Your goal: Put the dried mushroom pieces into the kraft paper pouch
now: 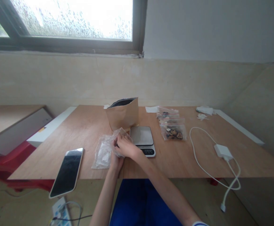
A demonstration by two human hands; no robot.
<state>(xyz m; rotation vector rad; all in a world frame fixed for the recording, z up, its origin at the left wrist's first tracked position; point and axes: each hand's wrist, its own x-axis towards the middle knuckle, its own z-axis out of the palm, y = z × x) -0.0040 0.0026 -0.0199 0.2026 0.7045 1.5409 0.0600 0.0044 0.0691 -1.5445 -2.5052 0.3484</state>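
Both hands meet just left of the kitchen scale, around a clear plastic bag. My left hand is closed on the bag from below, its fingers partly covered. Over it lies my right hand, fingers bent together at the bag's upper part; whether they grip the film or something inside it I cannot make out. More clear plastic bags lie crumpled beside my left hand. Behind the hands stands an open brown paper pouch with a dark inside.
Zip bags with dark dried pieces lie right of the scale. A phone overhangs the table's left front edge. A white charger trails its cable over the right front edge. White scraps lie at the back right.
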